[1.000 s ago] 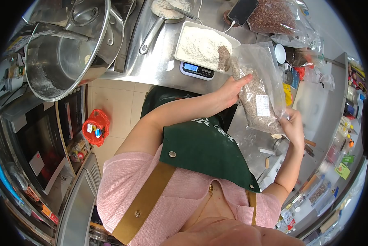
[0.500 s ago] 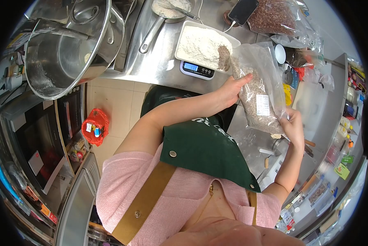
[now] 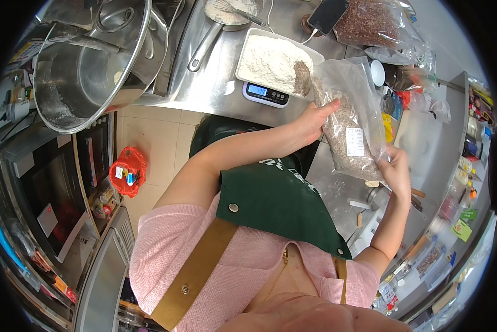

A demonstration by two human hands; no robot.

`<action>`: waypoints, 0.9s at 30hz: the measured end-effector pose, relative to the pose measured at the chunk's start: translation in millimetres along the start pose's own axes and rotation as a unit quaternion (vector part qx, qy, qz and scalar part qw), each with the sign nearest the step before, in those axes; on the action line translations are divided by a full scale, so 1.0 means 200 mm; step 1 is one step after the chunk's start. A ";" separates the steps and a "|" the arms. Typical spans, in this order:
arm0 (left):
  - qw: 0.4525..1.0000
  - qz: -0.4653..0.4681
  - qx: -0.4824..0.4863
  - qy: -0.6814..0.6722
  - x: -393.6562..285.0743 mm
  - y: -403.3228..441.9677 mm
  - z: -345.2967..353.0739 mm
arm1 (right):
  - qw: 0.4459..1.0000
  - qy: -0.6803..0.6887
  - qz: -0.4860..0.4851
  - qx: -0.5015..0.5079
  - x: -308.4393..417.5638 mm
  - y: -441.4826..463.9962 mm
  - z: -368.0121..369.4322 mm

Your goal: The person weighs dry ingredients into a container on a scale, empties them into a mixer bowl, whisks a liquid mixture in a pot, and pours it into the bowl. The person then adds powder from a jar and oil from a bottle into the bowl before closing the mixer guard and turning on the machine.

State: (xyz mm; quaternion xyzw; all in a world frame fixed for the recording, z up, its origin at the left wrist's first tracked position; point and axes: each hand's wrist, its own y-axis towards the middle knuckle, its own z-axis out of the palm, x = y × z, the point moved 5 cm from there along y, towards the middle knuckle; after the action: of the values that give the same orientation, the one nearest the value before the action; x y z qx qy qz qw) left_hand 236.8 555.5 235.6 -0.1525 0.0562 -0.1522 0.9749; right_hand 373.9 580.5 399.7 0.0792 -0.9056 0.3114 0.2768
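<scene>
Bag of brown, grainy flour [image 3: 342, 122] slants at the right edge of a white tray [image 3: 317, 54]. The left hand [image 3: 316, 122] grips its side, thumb on top; the right hand [image 3: 394, 169] pinches its bottom corner, maybe to tip it. The digital scale [image 3: 266, 95] sits under the tray, likely for weighing.

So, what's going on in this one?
The person's left hand and right hand grip a clear bag of brownish, speckled contents. One end of the bag is at the corner of a white tray. In that tray, a brown patch lies beside white powder. The tray sits on a lit scale.
</scene>
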 end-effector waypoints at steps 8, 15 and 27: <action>1.000 -0.005 0.002 -0.012 0.00 0.00 -0.01 | 1.000 0.003 0.001 0.011 0.00 0.00 0.00; 0.999 -0.015 -0.020 -0.029 0.00 0.00 -0.01 | 1.000 0.002 -0.004 0.008 0.00 0.00 0.00; 1.000 -0.008 -0.014 -0.003 -0.01 -0.01 0.01 | 1.000 0.004 0.005 0.000 0.00 -0.01 0.00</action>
State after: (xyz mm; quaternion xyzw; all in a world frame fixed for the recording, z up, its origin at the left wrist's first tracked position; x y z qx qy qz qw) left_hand 235.5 554.5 238.6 -0.1673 0.0543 -0.1584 0.9716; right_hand 374.7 578.8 399.2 0.0734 -0.9048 0.3135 0.2789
